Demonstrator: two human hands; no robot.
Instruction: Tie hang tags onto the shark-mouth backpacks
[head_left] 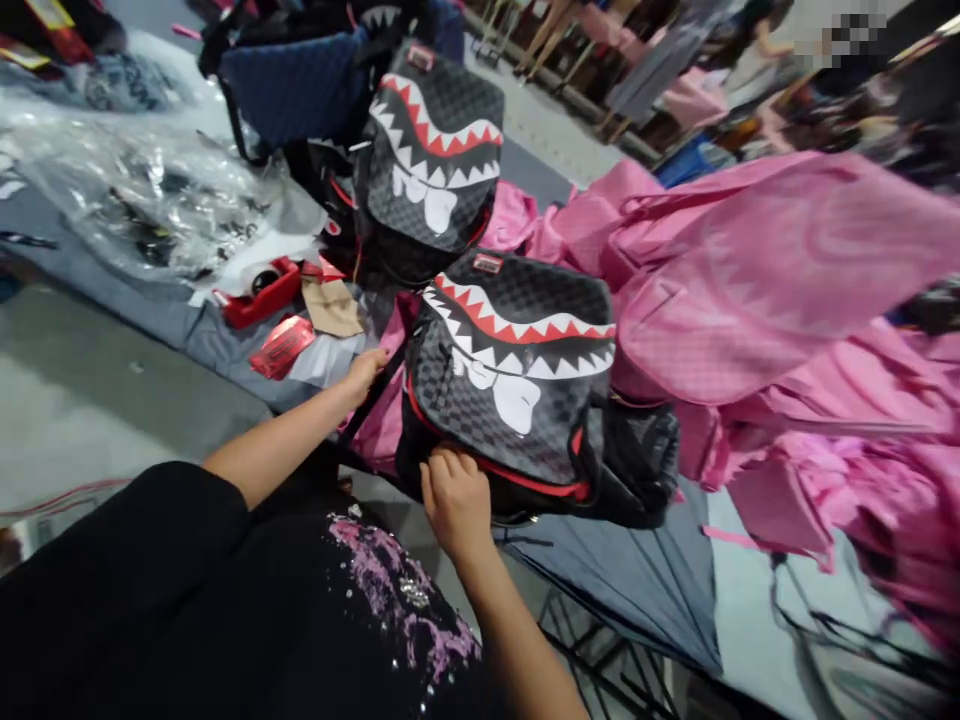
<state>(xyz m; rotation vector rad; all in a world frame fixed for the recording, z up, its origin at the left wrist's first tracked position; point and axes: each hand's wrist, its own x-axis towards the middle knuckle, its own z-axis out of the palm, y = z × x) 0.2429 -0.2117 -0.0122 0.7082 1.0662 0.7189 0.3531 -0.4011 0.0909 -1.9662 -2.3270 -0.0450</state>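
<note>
A black and grey checkered backpack [450,400] with a printed red and white shark mouth lies in front of me on the table. At its left side my left hand [366,376] is closed around a black strap. My right hand [457,495] has its fingers curled over the near edge, by the red-trimmed zipper [536,482]; the fingertips are hidden against the bag. A second backpack [435,180] of the same pattern stands just behind. Pink fabric [379,440] shows between my left hand and the near bag.
Pink bags [720,310] are heaped along the right. Clear plastic wrapping [172,200] covers the left part, near a red tape dispenser [262,292], a brown paper piece [331,306] and red tags [282,347]. A dark blue quilted bag [292,90] sits at the back. People stand beyond.
</note>
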